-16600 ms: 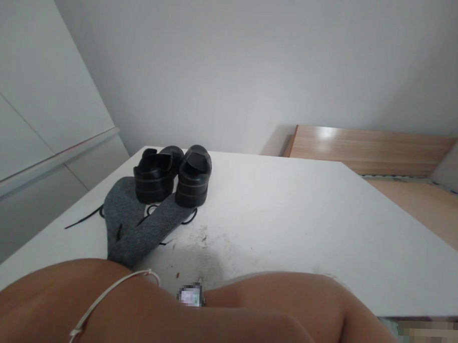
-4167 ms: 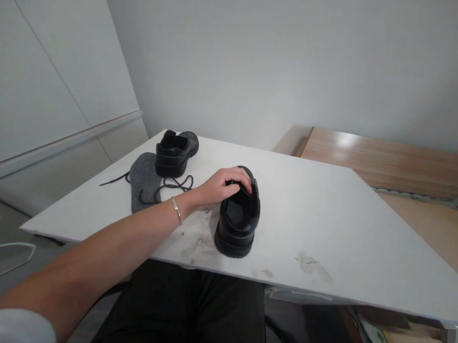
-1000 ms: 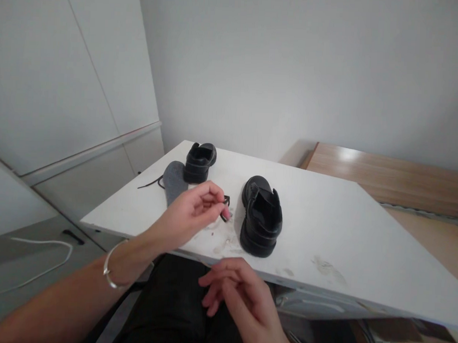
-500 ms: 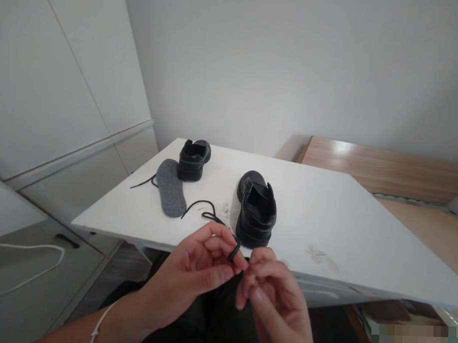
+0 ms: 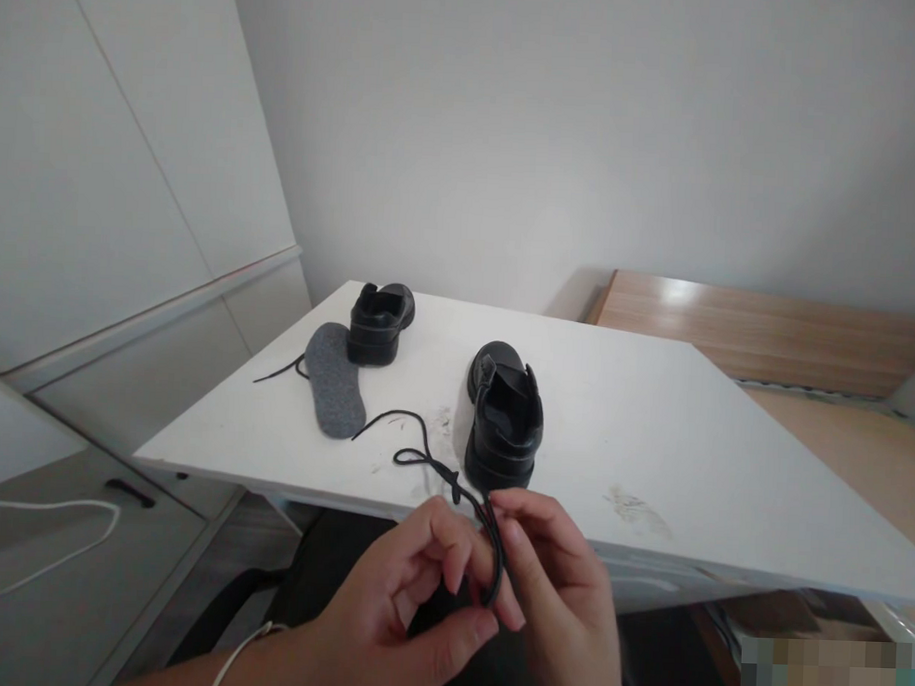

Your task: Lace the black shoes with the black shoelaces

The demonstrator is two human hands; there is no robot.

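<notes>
A black shoelace [image 5: 447,473] with a knot in it runs from the white table top over its front edge to my hands. My left hand [image 5: 418,602] has the lace looped over its fingers, with the thumb pressing near the loop's lower end. The fingertips of my right hand [image 5: 550,576] pinch the lace at the upper right of the loop. Just beyond my hands stands a black shoe [image 5: 505,435], its opening facing me. A second black shoe [image 5: 375,330] is farther back on the left, beside a grey insole [image 5: 336,384].
The white table [image 5: 612,418] has brownish smudges near its front edge. Another thin black lace [image 5: 276,370] pokes out left of the insole. White cabinets stand at the left, a wooden headboard [image 5: 728,327] at the back right.
My left hand has moved slightly down and right, with more of the lace now over its fingers. My right hand has closed its fingertips on the lace. The view has shifted slightly.
</notes>
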